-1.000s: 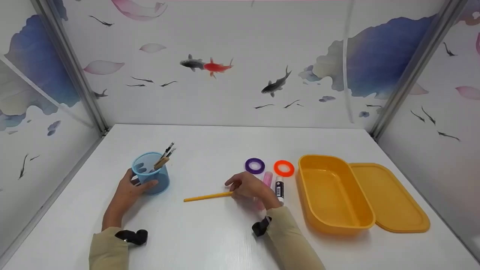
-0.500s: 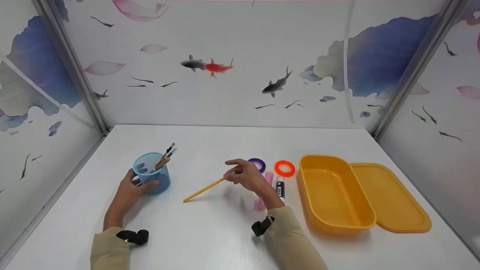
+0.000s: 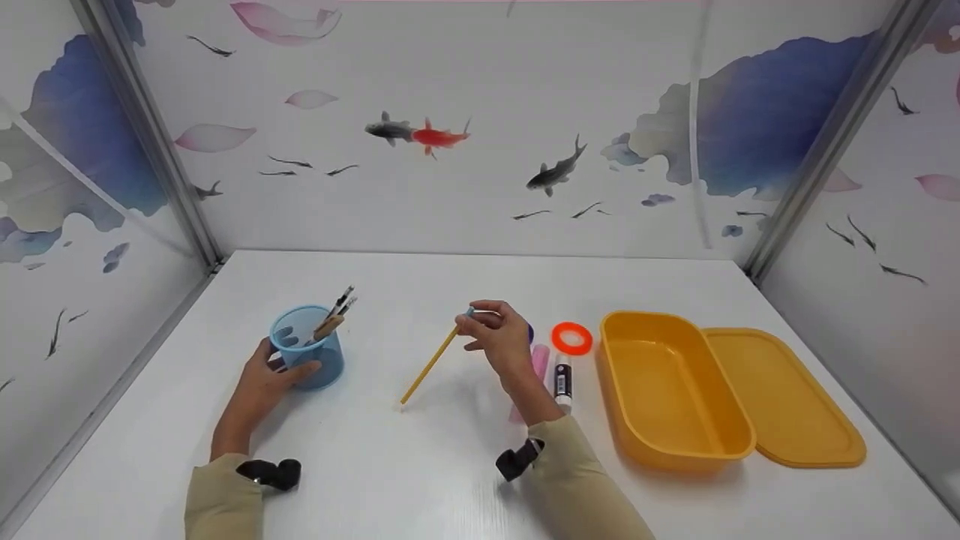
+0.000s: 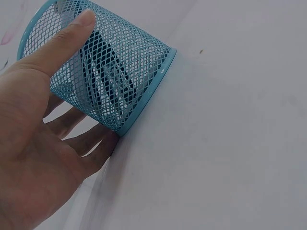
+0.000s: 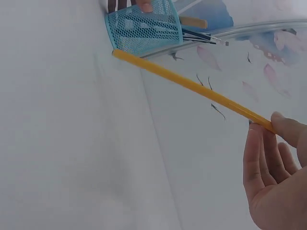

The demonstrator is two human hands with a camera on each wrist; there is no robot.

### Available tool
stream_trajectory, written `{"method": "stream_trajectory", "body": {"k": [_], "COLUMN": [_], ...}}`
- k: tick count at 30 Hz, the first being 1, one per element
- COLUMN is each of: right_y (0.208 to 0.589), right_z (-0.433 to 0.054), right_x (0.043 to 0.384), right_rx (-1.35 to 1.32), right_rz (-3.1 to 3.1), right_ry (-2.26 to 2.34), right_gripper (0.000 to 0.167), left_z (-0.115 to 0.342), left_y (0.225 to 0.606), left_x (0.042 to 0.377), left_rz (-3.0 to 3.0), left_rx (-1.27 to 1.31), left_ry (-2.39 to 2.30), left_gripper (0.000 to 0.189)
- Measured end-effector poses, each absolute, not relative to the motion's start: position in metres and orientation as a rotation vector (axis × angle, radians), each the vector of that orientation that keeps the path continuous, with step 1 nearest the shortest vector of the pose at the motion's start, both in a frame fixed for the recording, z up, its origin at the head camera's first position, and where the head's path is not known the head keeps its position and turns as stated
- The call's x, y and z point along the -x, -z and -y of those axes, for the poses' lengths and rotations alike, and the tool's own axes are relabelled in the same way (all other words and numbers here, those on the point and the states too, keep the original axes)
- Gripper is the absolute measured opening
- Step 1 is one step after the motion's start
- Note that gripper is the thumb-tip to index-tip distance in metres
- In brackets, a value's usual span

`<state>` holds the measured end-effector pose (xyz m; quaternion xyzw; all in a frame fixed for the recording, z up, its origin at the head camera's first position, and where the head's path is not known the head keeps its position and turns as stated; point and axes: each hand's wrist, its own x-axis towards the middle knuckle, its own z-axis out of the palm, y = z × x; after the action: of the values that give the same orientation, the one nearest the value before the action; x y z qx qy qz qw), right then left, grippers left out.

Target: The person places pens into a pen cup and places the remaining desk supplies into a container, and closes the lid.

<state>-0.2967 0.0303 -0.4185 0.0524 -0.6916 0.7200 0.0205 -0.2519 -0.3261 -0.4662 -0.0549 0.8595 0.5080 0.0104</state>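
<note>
My left hand (image 3: 271,382) grips a light blue mesh pen holder (image 3: 324,367), thumb on the near side and fingers round the far left side. The holder stands on the table, with a few slim dark pens (image 3: 343,301) and a flat tan wooden piece (image 3: 328,327) leaning out to the right. Between thumb and fingertips, my right hand (image 3: 501,337) pinches a yellow pencil (image 3: 430,367) by its upper end. It slants down to the left, its lower end close to the tabletop. In the right wrist view the pencil (image 5: 192,85) crosses in front of the mesh holder (image 5: 144,29).
Right of my right hand lie an orange tape ring (image 3: 571,339), a black-and-white glue stick (image 3: 563,381) and a pink tube (image 3: 539,361), partly hidden by the wrist. A purple ring (image 3: 531,332) barely shows. Further right are a yellow box (image 3: 675,397) and its lid (image 3: 795,405).
My right hand has risen from the table with the pencil, which was lying nearly flat and now stands steeper. Its lower end has shifted right. The left hand keeps its hold on the pen holder.
</note>
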Motion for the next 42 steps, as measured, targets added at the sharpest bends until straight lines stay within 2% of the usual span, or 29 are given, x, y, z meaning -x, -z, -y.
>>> {"method": "stream_trajectory", "body": {"k": [11,20,31,42], "right_y": [0.406,0.372,0.327,0.317], "right_z": [-0.020,-0.009,0.006,0.034], "right_x": [0.300,0.315,0.327,0.329], "right_rx": [-0.207,-0.171,-0.132,-0.244], "right_rz": [2.019,1.829,1.756,1.795], "right_ry": [-2.235,-2.385,-2.515,-2.478], "right_gripper": [0.032,0.023,0.018,0.021], "left_z": [0.326,0.325,0.325,0.326], "left_y": [0.467,0.464,0.466,0.467], "left_x": [0.252,0.252,0.252,0.254], "left_rz": [-2.681,-2.694,-2.684,-2.685], "left_rx": [0.161,0.166,0.188,0.157], "left_ry": [-1.611,-1.610,-1.613,-1.631], "left_gripper": [0.113,0.109,0.113,0.112]}}
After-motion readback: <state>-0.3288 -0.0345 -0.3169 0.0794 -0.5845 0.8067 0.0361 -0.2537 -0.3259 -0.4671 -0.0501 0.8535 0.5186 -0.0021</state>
